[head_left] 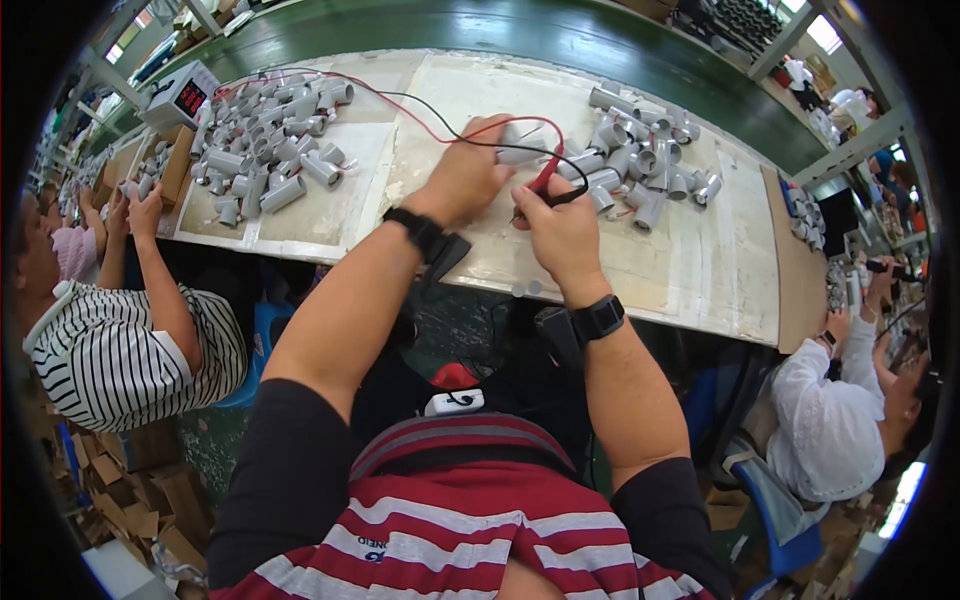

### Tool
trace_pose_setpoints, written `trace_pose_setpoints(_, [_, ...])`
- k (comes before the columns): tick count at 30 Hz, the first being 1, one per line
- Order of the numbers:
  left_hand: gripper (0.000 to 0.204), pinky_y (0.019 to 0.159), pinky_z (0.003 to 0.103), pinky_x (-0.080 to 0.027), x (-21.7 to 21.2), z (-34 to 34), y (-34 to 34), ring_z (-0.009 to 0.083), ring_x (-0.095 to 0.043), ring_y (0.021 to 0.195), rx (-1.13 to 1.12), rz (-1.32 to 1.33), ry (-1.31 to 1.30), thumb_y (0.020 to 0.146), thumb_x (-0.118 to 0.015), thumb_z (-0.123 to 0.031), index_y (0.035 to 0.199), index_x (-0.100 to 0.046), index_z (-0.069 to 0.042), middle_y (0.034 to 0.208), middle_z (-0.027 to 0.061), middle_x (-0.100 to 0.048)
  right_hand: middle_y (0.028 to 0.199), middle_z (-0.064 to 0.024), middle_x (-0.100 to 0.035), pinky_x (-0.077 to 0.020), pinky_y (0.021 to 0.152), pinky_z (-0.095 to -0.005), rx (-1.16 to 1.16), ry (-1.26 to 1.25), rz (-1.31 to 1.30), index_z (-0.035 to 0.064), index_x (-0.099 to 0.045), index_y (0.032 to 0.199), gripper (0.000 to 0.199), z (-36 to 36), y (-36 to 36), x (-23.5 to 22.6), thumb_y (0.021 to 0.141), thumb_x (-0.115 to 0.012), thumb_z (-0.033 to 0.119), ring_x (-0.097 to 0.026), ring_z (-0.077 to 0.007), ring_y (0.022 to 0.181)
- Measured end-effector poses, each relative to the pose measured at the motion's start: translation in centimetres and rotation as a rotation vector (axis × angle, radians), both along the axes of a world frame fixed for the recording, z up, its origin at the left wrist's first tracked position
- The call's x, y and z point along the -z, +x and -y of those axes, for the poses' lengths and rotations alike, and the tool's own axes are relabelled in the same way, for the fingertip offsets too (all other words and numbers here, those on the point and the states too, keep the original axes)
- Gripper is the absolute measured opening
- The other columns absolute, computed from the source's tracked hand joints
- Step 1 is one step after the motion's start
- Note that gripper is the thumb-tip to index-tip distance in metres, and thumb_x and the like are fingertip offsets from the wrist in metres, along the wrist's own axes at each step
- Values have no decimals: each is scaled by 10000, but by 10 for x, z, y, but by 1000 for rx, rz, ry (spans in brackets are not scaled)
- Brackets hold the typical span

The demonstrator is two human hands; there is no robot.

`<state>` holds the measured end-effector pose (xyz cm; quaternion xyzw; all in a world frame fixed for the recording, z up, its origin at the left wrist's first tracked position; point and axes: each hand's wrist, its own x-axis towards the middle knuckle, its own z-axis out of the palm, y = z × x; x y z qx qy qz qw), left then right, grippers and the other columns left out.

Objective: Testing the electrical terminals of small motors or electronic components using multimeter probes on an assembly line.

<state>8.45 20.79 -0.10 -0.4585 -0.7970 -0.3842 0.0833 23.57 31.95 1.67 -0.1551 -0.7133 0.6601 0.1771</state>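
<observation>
Fingers (488, 127) at work on one grey cylinder (522, 146)

At the far left sits a co-worker in a striped shirt (130, 350), hands raised; next comes a box with a red-lit display (185, 98), a red lead (556, 132) and a black lead (405, 97) trailing from its side across the table (700, 285); in front of it spreads the left heap (262, 150) of grey cylinders, loose and the larger of the two, with bits of wire showing among them.

Mid-table, the person's left hand (460, 180) has its fingers closed around the left end of that single grey cylinder, a little blurred; just beside it the right hand (565, 235) pinches a red clip (549, 172) between thumb and forefinger, a black clip (570, 192) lying close against the same fingers; whether either clip touches the cylinder or its wires, I cannot tell from where I stand.

Right of the hands lies the right heap (645, 155), smaller and more closely packed; past it come a brown board (792, 270) and a co-worker in a white top (825, 430).

As for progress, I would call it midway: one piece in hand, plenty on either side; which heap has been dealt with and which waits, I cannot judge, since the cylinders look alike in both.
</observation>
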Motion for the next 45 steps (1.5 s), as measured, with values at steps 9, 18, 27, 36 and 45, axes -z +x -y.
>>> trace_pose_setpoints(9, [643,877,290,-555,-45,165,60,175,-655,1013,74,961,23,793,-747,19,1405,-553,-25,1224,110,-643,764,1,-678,-505,565,-241,-24,153,79,28,-708,921,173,-15,-2,12,951,-740,195,-617,-74,645])
trace_pose_setpoints(18, [651,877,260,-548,-43,156,72,122,-634,1008,125,1070,226,818,-699,78,1435,-584,-94,1212,72,-655,715,2,-663,-475,549,-253,-19,504,65,38,-707,918,190,-6,-6,14,940,-750,222,-586,-78,585])
trace_pose_setpoints(27, [620,893,293,-543,-32,142,83,162,-647,1037,83,832,252,843,-714,-20,1444,-580,-84,1213,98,-668,711,-3,-664,-475,546,-250,-6,460,34,24,-710,896,209,1,-4,10,942,-752,223,-589,-79,587])
trace_pose_setpoints(36, [430,795,304,-566,-35,137,97,167,-690,870,-202,631,165,848,-742,-106,1253,-652,6,1017,133,-724,773,-51,-699,-528,543,-248,-7,-9,3,4,-700,930,203,16,-3,4,965,-740,199,-639,-106,609])
trace_pose_setpoints(45, [374,728,291,-578,-32,130,107,150,-699,794,-192,637,255,843,-758,-108,1183,-673,25,929,117,-732,785,-75,-708,-561,547,-260,0,-182,-30,-15,-690,925,211,51,-6,10,966,-744,184,-664,-126,614])
